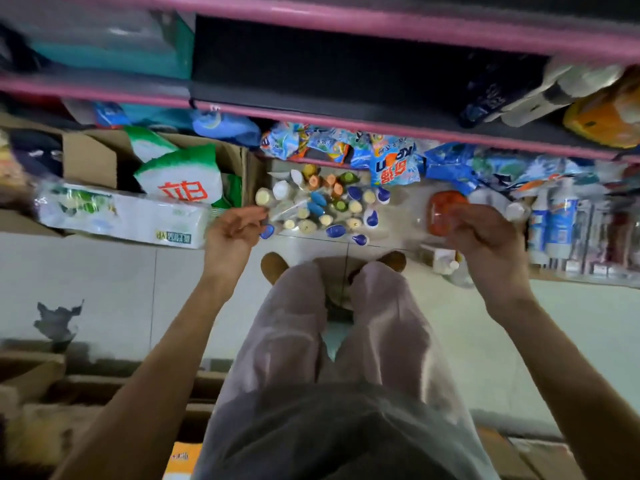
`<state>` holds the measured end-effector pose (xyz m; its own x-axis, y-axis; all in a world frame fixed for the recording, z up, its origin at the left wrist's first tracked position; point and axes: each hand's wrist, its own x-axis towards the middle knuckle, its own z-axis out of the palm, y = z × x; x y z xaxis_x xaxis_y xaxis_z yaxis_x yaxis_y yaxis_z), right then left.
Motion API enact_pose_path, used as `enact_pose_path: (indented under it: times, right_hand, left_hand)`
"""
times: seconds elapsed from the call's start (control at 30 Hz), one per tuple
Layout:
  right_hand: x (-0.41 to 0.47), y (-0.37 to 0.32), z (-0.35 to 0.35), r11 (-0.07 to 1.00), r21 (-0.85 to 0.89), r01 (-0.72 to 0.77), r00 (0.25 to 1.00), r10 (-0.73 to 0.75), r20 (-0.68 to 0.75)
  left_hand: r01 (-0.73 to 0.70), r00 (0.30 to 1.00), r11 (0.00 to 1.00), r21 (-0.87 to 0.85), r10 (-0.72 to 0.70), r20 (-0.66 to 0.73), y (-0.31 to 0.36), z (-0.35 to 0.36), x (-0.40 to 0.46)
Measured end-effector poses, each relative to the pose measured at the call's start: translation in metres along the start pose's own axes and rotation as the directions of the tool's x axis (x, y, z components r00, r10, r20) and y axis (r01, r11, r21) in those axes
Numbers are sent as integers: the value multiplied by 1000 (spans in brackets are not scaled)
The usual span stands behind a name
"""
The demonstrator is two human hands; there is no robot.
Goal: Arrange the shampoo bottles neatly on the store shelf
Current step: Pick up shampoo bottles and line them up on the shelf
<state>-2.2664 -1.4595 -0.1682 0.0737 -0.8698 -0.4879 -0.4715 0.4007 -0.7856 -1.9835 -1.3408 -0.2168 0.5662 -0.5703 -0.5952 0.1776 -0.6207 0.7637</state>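
- The shampoo bottles (322, 206) stand in a tight cluster on the floor (485, 334) in front of my feet, below the lowest pink shelf edge (381, 131). I see them cap-up, so their long axes run straight up toward my head.
- My left hand (232, 233) is at the cluster's left edge, with its fingertips touching or just short of the nearest caps. It is the nearer hand to the bottles.
- Its fingers are loosely curled, and I cannot tell for sure whether they already pinch the clear wrap or a cap there. It looks more like reaching than holding.
- My right hand (485, 237) is off to the right, well apart from the cluster. Its grip is wrapped round an orange-red bottle (446, 213) with clear plastic around it, held up off the floor.
- Both forearms reach forward and down past my knees, palms turned partly inward.
- The dark shelf bay (346, 71) above looks open in the middle, up and ahead of my right hand, so I judge the held bottle goes there, lifted and set upright.
- Motion blur softens the right side, so I cannot read that bottle's label.
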Motion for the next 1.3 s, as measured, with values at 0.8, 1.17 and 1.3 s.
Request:
enact_pose_path:
  times: [0.8, 1.17, 1.3]
  right_hand:
    - [234, 435, 222, 341, -871, 354, 876, 204, 436]
    - [212, 444, 196, 561, -749, 354, 886, 56, 460]
    - [206, 432, 186, 618, -672, 408, 882, -79, 464]
  left_hand:
    - [-387, 916, 446, 807, 84, 392, -403, 248, 252]
    - [-384, 921, 286, 878, 177, 346, -395, 237, 220]
    - [-375, 927, 378, 847, 181, 329, -384, 215, 201]
